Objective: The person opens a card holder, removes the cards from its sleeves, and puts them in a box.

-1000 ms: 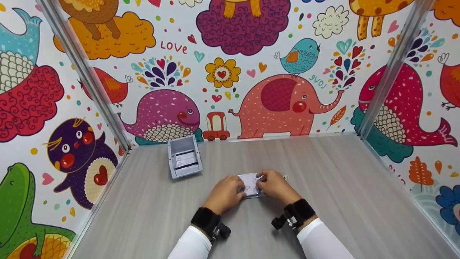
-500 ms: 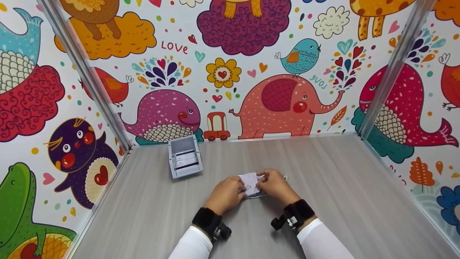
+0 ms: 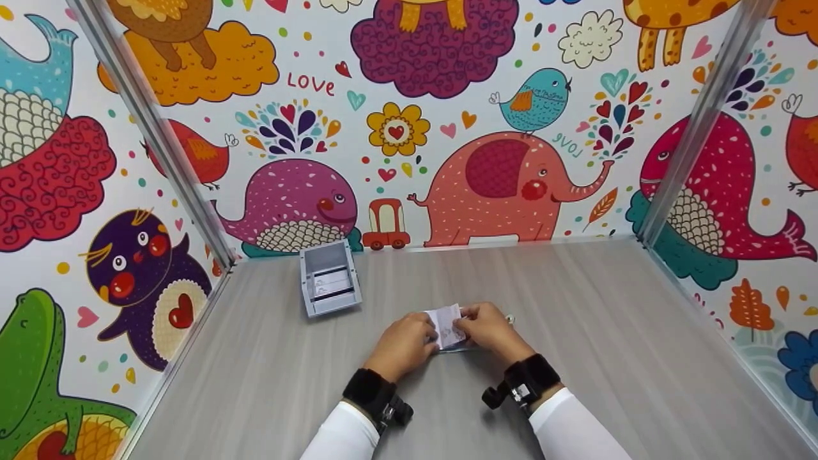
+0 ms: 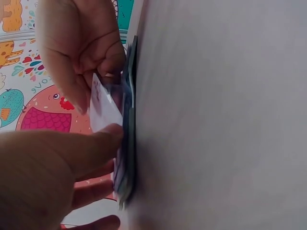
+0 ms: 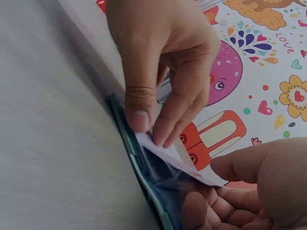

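Observation:
A thin booklet [image 5: 133, 152] with teal edges and clear plastic sleeves lies low on the table between both hands. On it is a white card [image 3: 451, 326] with faint pinkish print, its right part raised at a slant. My left hand [image 3: 402, 345] holds the booklet's left side, thumb at the edge and fingertips on the card. From the right, my right hand [image 3: 491, 329] pinches the card's edge beside the clear sleeve [image 5: 168, 181]. In the left wrist view the card stands up off the booklet, partly covered by the left thumb.
A grey open box [image 3: 331, 306] with white cards and dark dividers stands at the back left. Just beyond the right hand a small pale round piece [image 3: 510, 319] shows. Printed wall panels [image 3: 409, 128] enclose the wooden-look table [image 3: 575, 306].
The card's right part has lifted and tilted, and a line now divides it from the left part. Both hands stay almost in place, the right fingers shifting slightly.

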The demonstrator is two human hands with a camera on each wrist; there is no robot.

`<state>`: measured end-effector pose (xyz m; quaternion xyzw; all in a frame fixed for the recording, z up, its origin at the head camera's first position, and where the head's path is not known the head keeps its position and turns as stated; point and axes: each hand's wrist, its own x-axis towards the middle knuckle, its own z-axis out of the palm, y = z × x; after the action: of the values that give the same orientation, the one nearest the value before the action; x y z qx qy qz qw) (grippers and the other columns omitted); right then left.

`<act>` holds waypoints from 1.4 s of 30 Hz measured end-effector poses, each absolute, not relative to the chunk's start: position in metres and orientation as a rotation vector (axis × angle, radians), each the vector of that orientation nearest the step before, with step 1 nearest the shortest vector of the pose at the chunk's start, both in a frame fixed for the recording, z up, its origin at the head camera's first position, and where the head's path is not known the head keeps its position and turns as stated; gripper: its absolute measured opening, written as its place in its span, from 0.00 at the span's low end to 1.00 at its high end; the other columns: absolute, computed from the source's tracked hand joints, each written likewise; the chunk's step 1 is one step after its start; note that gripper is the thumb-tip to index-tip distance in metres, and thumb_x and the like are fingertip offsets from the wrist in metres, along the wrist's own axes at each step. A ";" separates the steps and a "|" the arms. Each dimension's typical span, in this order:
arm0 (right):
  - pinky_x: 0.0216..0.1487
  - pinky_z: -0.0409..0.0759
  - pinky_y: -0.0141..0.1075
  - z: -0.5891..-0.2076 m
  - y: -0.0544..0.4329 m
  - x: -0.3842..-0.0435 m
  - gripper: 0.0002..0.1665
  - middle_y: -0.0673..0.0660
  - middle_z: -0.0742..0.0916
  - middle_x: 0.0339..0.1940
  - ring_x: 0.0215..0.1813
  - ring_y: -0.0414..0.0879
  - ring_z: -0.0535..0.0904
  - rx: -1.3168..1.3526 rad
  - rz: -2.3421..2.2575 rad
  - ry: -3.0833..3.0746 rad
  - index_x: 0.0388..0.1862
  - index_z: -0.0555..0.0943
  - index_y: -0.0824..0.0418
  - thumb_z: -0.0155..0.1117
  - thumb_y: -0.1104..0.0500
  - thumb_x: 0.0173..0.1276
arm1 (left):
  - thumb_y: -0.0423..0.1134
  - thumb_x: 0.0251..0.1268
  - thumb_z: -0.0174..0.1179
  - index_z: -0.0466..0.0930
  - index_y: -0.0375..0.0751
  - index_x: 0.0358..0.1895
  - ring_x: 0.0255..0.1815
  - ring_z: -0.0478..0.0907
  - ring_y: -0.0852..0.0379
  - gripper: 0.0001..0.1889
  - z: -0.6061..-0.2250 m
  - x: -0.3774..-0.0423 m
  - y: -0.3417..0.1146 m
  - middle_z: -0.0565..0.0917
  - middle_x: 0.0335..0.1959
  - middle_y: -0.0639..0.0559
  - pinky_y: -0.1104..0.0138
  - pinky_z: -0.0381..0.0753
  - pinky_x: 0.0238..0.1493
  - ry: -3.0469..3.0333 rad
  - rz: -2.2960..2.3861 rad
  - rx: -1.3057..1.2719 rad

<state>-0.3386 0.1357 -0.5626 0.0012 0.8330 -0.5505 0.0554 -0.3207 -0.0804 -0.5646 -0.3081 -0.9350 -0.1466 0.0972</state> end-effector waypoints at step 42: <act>0.34 0.75 0.30 -0.551 0.152 -0.345 0.02 0.51 0.84 0.30 0.35 0.43 0.79 0.071 -1.630 2.758 0.37 0.87 0.68 0.71 0.68 0.67 | 0.40 0.67 0.80 0.92 0.42 0.40 0.48 0.87 0.51 0.07 -0.563 -0.318 -0.080 0.86 0.43 0.51 0.57 0.88 0.54 -2.774 -0.443 -0.888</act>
<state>-0.3448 0.1521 -0.5509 0.0220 0.8602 -0.5085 -0.0313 -0.3183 -0.0803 -0.5634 -0.3001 -0.9370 -0.1495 0.0976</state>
